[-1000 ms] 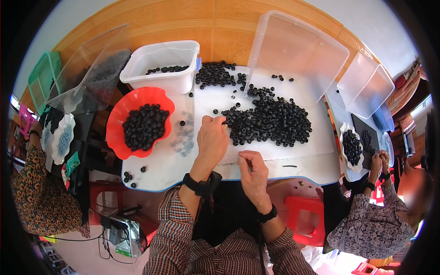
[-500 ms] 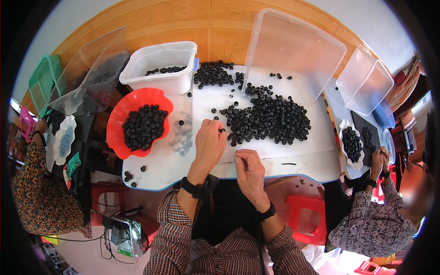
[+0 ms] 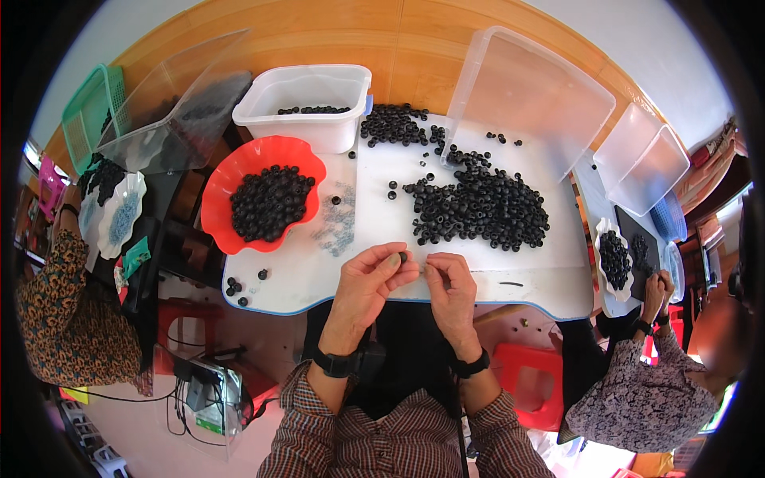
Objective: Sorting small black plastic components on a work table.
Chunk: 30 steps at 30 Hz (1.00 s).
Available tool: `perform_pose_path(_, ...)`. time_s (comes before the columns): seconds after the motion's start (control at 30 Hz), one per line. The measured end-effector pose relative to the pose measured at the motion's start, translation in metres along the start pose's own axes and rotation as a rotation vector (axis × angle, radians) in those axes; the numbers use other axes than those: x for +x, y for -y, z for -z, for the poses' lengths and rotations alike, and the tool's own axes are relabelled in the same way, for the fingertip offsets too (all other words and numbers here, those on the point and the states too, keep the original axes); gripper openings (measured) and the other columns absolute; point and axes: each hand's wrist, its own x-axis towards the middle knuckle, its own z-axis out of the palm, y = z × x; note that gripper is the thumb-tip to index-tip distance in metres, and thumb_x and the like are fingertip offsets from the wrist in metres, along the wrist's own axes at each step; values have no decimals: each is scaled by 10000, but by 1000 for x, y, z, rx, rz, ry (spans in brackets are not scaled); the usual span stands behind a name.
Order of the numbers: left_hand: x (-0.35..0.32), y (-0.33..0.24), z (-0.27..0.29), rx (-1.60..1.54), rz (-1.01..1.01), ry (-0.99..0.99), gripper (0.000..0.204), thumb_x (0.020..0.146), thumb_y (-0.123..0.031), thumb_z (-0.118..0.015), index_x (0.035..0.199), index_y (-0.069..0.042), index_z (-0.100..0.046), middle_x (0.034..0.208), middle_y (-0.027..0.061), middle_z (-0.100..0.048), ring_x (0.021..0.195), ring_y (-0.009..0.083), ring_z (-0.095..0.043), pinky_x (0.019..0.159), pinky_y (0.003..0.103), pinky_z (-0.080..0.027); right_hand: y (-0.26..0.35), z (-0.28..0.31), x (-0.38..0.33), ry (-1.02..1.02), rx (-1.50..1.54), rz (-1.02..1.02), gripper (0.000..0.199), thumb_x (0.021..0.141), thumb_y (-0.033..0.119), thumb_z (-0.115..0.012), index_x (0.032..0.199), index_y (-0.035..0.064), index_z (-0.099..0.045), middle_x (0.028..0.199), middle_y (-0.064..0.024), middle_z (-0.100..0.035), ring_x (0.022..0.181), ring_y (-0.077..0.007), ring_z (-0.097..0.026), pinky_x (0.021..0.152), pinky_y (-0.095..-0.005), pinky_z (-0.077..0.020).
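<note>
Between the fingertips of my left hand [image 3: 362, 288] is a small black round bead-like part [image 3: 402, 257], held above the table's front edge. My right hand [image 3: 454, 301] is beside it with thumb and forefinger pinched close to that part; what they hold is too small to make out. Beyond my hands lies a large pile of similar black parts [image 3: 490, 209] on the white table [image 3: 382, 231]. To the left stands a red scalloped bowl [image 3: 217, 199] with many more black parts in it. Small clear pieces [image 3: 336, 227] are scattered between the bowl and the pile.
Behind are a white tub [image 3: 319, 131] and a clear lid [image 3: 534, 95] leaning against the wooden panel. A few loose black parts [image 3: 237, 291] lie at the table's left corner. Co-workers sit at both sides, one by a white scalloped dish [image 3: 600, 255]. A red stool [image 3: 530, 386] stands below.
My left hand has come back from the pile's edge toward the table's front edge with a black part. The right hand has risen slightly, and the two hands' fingertips are now close together.
</note>
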Motion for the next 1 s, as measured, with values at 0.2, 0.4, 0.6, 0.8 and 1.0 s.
perform_pose_path(0.2,-20,8,7,-140,57,-13,239,990,-95,-547,1178,45,-599,1004,154,-690,829,204,-710,781,318,-612,18,3,-12,41,253,-194,85,909,-12,-629,993,-9,-630,1040,-81,-609,815,-121,-617,720,-242,-512)
perform_pose_path(0.4,-29,12,6,-195,48,50,230,989,-112,-560,1148,46,-609,993,147,-694,831,200,-713,744,310,-621,47,6,-12,94,361,-192,99,920,1,-634,1017,-14,-634,1064,-77,-592,891,-119,-612,761,-238,-514)
perform_pose_path(0.6,-36,11,4,-153,-4,25,229,981,-120,-577,1136,45,-612,965,133,-693,791,184,-705,693,294,-616,57,-3,-13,107,402,-105,120,907,-9,-648,1027,-13,-639,1059,-79,-593,909,-125,-617,775,-238,-520)
perform_pose_path(0.8,-42,7,1,-79,-28,-44,207,962,-115,-612,1100,37,-636,918,98,-688,749,156,-676,653,265,-582,56,-5,-17,130,324,-102,117,908,-5,-649,1024,-2,-657,1067,-76,-594,914,-124,-613,778,-236,-515)
perform_pose_path(1.0,-47,4,0,-68,-45,-60,178,957,-94,-617,1081,29,-652,905,88,-688,742,135,-661,655,251,-566,58,-10,-19,123,283,-80,120,894,-1,-670,1013,0,-656,1022,-75,-607,854,-125,-631,722,-233,-528)
